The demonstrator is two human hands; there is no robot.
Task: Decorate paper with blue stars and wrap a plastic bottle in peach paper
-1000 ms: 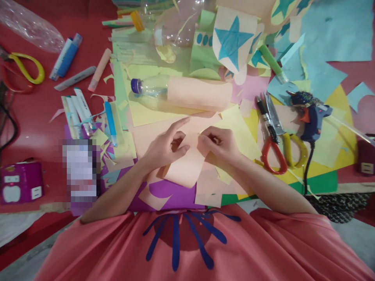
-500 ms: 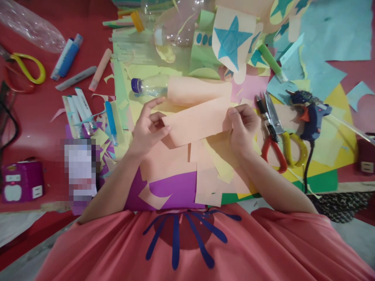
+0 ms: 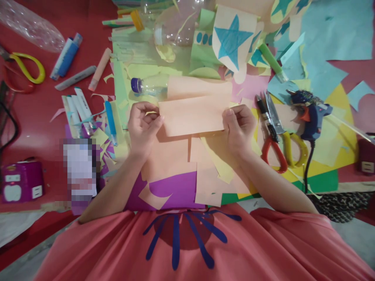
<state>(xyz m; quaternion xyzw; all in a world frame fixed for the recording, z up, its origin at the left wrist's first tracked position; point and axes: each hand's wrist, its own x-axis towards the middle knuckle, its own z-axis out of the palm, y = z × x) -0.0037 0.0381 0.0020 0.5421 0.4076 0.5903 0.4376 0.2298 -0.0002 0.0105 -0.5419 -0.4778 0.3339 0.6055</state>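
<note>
A peach paper strip is stretched between my two hands. My left hand pinches its left end, and my right hand pinches the right end between thumb and fingers. Just beyond the strip lies a clear plastic bottle on its side, its blue cap to the left. Peach paper covers the bottle's right part, and the strip overlaps the lower edge of that covering. Under the strip are more peach sheets and a purple sheet.
Red-handled pliers, scissors with yellow handles and a glue gun lie to the right. Markers, a pixelated object and a purple box are at left. Beyond stands paper with a blue star.
Both hands have shifted slightly left, and my left hand has risen a little. The strip's left end has moved up and left, so the strip now lies closer to level.
</note>
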